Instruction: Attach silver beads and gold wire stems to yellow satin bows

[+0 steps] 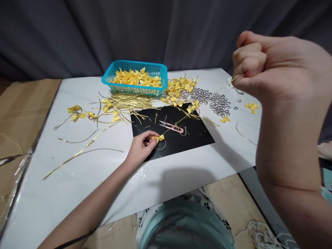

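My left hand [142,147] pinches a small yellow ribbon bow [161,137] low over the black sheet [199,135]. A thin loop of gold cord hangs below the bow. My right hand [252,64] is raised high at the right, its fingers curled tight on a gold cord [232,80]. That cord slants down toward the bow, apparently stretched between both hands. Pink-handled thread snips [172,127] lie on the black sheet, just beyond my left hand, with cord scraps around them.
A blue basket [109,80] of yellow ribbon pieces stands at the back. Before it lies a bundle of gold cords [132,102]. Silver beads [220,104] and yellow bows [178,86] are heaped to the right. Loose cords [77,154] spread left on the white table [103,188].
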{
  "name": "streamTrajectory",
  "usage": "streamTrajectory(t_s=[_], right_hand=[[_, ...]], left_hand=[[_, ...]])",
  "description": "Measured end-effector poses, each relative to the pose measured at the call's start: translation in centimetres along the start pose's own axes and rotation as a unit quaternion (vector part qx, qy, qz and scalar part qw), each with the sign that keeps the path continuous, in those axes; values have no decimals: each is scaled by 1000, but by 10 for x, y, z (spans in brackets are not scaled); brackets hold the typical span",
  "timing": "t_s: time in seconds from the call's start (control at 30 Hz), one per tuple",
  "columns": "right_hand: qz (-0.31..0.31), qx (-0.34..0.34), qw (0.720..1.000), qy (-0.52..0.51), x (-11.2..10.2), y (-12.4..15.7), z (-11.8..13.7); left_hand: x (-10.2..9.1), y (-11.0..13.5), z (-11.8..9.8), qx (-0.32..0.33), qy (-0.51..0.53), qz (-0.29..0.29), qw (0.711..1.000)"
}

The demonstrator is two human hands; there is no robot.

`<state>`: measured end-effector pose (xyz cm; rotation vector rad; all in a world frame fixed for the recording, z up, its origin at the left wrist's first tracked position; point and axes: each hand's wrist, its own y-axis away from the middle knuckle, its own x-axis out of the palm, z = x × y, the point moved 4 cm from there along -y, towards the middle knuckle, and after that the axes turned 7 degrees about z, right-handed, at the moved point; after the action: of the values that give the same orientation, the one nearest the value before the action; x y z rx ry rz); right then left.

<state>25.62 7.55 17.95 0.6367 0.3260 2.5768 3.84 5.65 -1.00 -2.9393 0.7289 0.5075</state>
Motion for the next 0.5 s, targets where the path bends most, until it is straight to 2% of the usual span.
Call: streamTrajectory(t_s=[0.23,0.4,0.5], right_hand=[[-13,19,1000,-7,-6,-17,3],[23,21,999,22,-6,-29,3],[10,60,996,59,-10,-49,0]], left_hand=[[1,0,-2,3,-18,15,1000],[2,0,-6,0,-28,22,999],[2,0,-8,0,-32,31,999]])
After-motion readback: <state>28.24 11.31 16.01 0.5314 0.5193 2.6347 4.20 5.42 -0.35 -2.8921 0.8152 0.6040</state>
